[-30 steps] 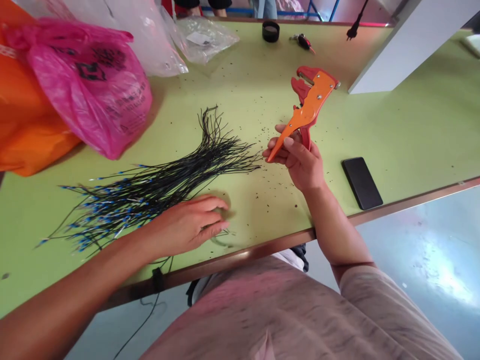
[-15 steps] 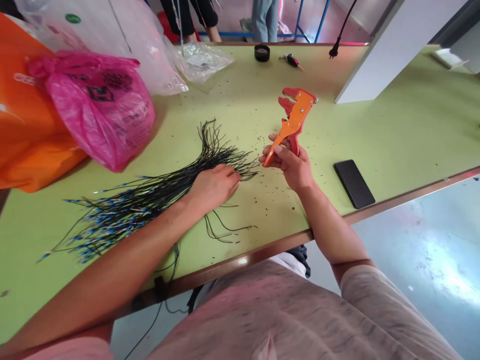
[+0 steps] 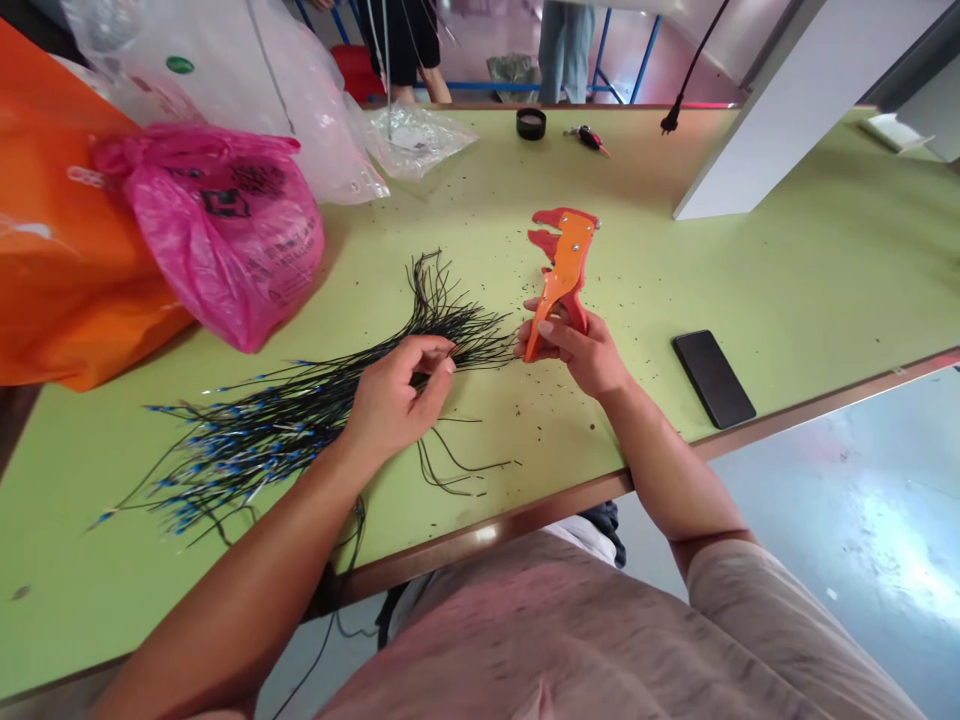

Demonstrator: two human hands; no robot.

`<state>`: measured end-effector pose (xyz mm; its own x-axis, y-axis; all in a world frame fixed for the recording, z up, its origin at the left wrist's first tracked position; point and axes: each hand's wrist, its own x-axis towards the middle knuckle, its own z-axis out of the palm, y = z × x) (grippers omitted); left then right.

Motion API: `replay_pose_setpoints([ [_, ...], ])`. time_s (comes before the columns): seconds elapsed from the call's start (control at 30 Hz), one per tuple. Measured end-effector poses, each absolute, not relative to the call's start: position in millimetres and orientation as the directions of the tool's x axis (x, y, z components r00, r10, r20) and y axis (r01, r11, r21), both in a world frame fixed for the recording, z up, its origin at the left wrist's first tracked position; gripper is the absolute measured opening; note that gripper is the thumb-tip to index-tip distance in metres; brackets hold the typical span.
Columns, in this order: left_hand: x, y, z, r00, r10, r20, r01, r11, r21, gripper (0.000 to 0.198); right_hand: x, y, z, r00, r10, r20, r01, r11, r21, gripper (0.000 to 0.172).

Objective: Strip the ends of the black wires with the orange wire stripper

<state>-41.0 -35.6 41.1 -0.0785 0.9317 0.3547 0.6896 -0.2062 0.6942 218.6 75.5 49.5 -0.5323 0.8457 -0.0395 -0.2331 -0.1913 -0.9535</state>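
A bundle of thin black wires (image 3: 352, 375) lies across the table, with blue-tipped ends fanned out at the left and loose ends at the right. Over the bundle, my left hand (image 3: 401, 395) is closed in a pinch, thumb against index finger, on what looks like a black wire end at the fingertips. My right hand (image 3: 589, 350) grips an orange and red wire stripper (image 3: 568, 265) by its handles. Its jaws stand upright, pointing left and apart from the wires. A few stray wires (image 3: 457, 465) lie nearer the table's front edge.
Pink (image 3: 232, 240), orange (image 3: 67, 220) and clear plastic bags (image 3: 217, 80) crowd the left. A phone (image 3: 712, 378) lies at the right near the edge. Toward the back are a black round cap (image 3: 531, 123), keys (image 3: 589, 138), a hanging plug (image 3: 670, 120) and a white upright panel (image 3: 795, 120).
My left hand has lifted from lying over the wires into a pinch near their right ends. The wire stripper has moved left and lower, turning slightly, in my right hand.
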Motion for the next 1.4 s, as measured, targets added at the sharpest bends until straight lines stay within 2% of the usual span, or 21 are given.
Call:
replay_pose_setpoints([
  [0.13, -39.7, -41.3, 45.3, -0.227, 0.93, 0.289, 0.437, -0.168, 0.884, 0.026, 219.6, 73.3, 49.4, -0.679, 0.73, -0.072, -0.106, -0.195, -0.975, 0.05],
  [0.23, -39.0, -44.3, 50.7, -0.269, 0.933, 0.241, 0.327, -0.147, 0.934, 0.034, 219.6, 68.5, 49.1, -0.774, 0.632, -0.029, -0.058, -0.117, -0.991, 0.042],
  [0.33, -38.9, -45.6, 53.1, -0.278, 0.941, 0.191, 0.178, -0.144, 0.973, 0.039, 219.8, 63.2, 50.4, -0.838, 0.545, 0.007, -0.047, -0.059, -0.997, 0.041],
  [0.47, -40.2, -45.0, 50.4, -0.294, 0.946, 0.134, 0.03, -0.131, 0.991, 0.04, 220.5, 58.7, 53.6, -0.89, 0.456, -0.031, -0.028, -0.122, -0.992, 0.04],
  [0.63, -44.3, -47.1, 51.7, -0.347, 0.915, 0.205, 0.176, -0.151, 0.973, 0.037, 219.1, 54.2, 52.8, -0.924, 0.358, -0.134, 0.005, -0.34, -0.941, 0.052],
  [0.83, -45.5, -50.2, 54.9, -0.368, 0.906, 0.207, 0.181, -0.149, 0.972, 0.021, 215.2, 47.7, 47.7, -0.935, 0.32, -0.152, 0.001, -0.427, -0.904, 0.05],
  [1.03, -43.6, -53.1, 59.7, -0.392, 0.912, 0.121, 0.201, -0.043, 0.979, 0.017, 214.0, 42.0, 46.7, -0.937, 0.301, -0.176, 0.031, -0.429, -0.903, 0.048],
  [1.23, -45.1, -55.0, 68.5, -0.373, 0.916, 0.151, 0.291, -0.039, 0.956, 0.021, 212.7, 38.9, 49.0, -0.94, 0.283, -0.189, 0.061, -0.406, -0.912, 0.047],
  [1.4, -46.0, -57.3, 74.2, -0.333, 0.922, 0.197, 0.326, -0.084, 0.942, 0.02, 209.0, 36.3, 53.9, -0.928, 0.323, -0.188, 0.064, -0.358, -0.932, 0.04],
])
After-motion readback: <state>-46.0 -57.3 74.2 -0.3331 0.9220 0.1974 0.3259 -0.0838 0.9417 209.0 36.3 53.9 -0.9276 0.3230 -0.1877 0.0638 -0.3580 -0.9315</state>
